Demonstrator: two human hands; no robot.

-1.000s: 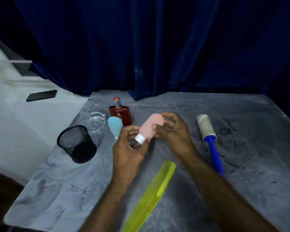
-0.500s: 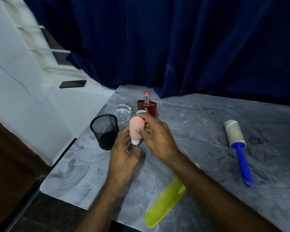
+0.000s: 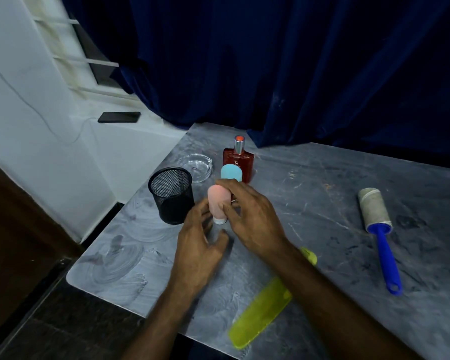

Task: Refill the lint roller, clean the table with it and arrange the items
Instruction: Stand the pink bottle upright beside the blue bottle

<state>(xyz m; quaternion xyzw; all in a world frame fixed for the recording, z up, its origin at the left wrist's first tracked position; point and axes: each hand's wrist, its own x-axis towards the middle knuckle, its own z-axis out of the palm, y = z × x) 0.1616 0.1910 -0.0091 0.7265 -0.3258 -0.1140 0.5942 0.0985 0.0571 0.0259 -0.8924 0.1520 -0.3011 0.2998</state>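
Red perfume bottle [image 3: 238, 162] — a pale "R" monogram on its front.

Table [image 3: 322, 203] marbled grey, smudged; pen cup [image 3: 171, 194] black wire mesh; ashtray [image 3: 196, 167] clear glass; comb [image 3: 260, 310] translucent plastic.

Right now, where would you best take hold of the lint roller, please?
Grip the lint roller by its blue handle, coming from above. It lies flat with the handle pointing toward you, clear of other items, and this probably keeps fingers off the sticky head.

Right hand [image 3: 252, 219] palm down, fingers curled in a grip, forearm extended from lower right. Left hand [image 3: 200, 248] just beside it, fingers loosely spread, holding nothing.
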